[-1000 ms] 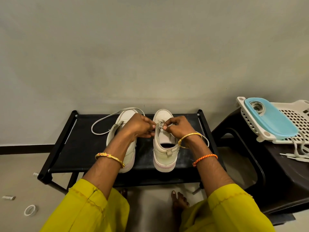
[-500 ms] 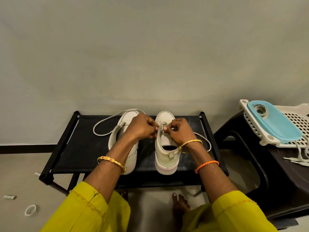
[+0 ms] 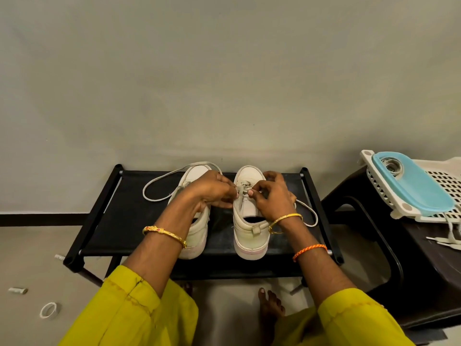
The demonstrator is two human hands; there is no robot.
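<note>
step in hand, as i judge it: threading the lace point(image 3: 243, 190) through the front eyelets of the shoe point(image 3: 250, 237), which stands on the bench point(image 3: 129, 221) directly beneath both grips. the left grip point(image 3: 212, 193) pinches the lace between thumb and fingertips. the right grip point(image 3: 272, 198) pinches it from the opposite side, the two almost touching above the tongue. procedure: i hold the lace close to its tip so it cannot buckle, feed it straight into the eyelet, then draw both sides out evenly. the slack point(image 3: 310, 216) trailing outboard of the right grip must not snag. the second shoe point(image 3: 197, 236) sits just beside the left grip, under its wrist. its loose lace point(image 3: 159, 182) must stay separate.
</note>
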